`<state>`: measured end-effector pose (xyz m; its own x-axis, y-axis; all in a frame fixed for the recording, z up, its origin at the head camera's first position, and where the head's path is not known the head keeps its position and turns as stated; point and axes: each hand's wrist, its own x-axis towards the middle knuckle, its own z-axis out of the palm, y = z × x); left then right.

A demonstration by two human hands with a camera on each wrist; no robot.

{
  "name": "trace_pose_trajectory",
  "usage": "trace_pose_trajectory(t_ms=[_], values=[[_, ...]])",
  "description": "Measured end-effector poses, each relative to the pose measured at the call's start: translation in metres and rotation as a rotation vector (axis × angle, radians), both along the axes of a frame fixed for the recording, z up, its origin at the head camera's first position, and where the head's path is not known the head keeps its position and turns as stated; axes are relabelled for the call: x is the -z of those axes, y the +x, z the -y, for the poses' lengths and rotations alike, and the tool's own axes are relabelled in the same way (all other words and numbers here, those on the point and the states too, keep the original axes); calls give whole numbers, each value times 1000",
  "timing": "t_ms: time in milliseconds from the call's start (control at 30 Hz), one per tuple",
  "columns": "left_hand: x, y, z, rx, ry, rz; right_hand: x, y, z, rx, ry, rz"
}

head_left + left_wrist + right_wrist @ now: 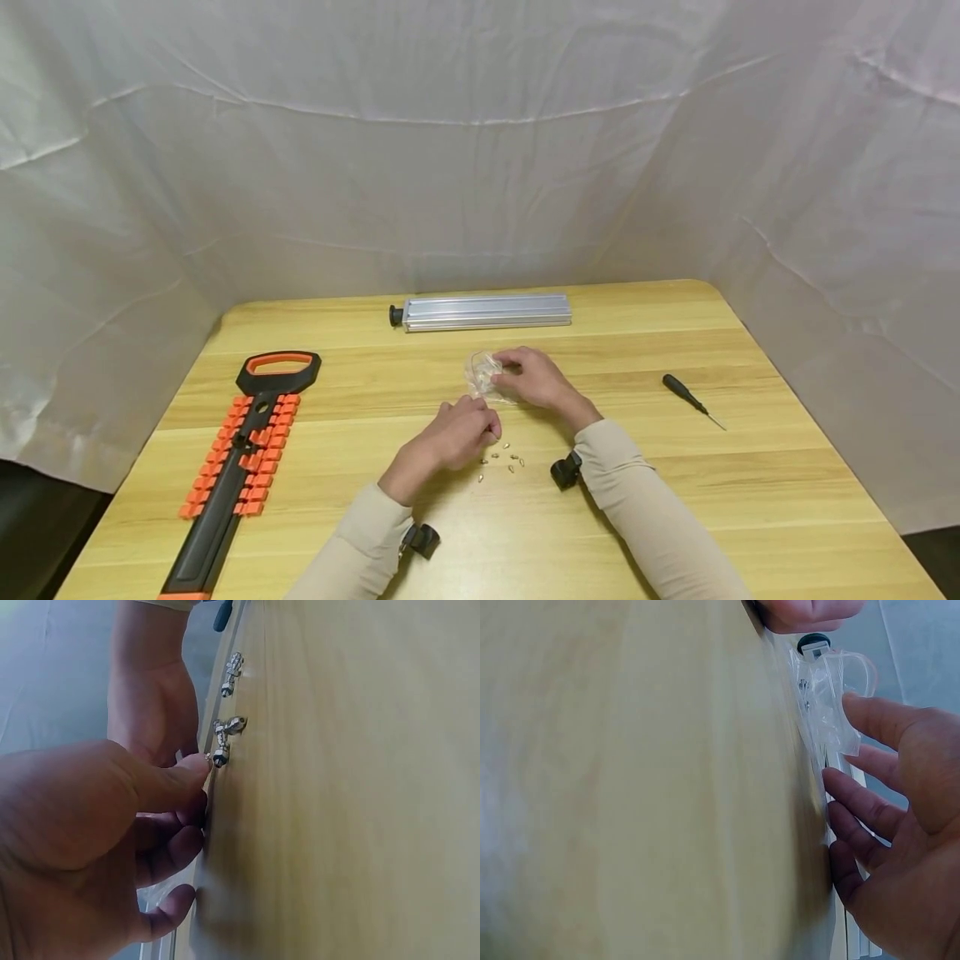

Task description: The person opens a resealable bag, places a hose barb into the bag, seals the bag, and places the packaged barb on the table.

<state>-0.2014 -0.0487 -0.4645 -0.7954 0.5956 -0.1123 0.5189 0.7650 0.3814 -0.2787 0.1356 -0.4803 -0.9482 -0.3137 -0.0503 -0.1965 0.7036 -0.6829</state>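
Observation:
Between thumb and fingertips, my left hand [459, 433] pinches a small metal fitting; only a shiny tip [208, 757] of it shows in the left wrist view. Several more small metal fittings [512, 457] lie loose on the table just right of and below that hand. In the left wrist view these fittings [222, 742] show hexagonal bodies and dark ends. A crumpled clear plastic bag [482, 372] lies beyond the left hand. My right hand [534, 380] pinches the bag's side with thumb and forefinger, its other fingers loosely bent. Small dark pieces [804, 684] show inside the bag [836, 701].
A silver aluminium profile [487, 312] with a black knob lies along the table's [600, 550] back edge. At the left rests a black tool holder [225, 475] with orange clips and a handle. A black screwdriver [682, 390] lies at the right.

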Motion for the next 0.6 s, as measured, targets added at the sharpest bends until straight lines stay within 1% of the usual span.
trace_pose_trajectory(t_ms=[100,300,433,600], values=[[1,-1,3,-9,43,16,1,0,0,4,-6,0],[-2,-7,15,-67,196,49,2,-1,0,15,-13,12],[-6,-15,22,-120,280,26,2,-1,0,11,-18,9],[-4,-25,25,-195,350,-44,2,-1,1,-3,-24,4]])
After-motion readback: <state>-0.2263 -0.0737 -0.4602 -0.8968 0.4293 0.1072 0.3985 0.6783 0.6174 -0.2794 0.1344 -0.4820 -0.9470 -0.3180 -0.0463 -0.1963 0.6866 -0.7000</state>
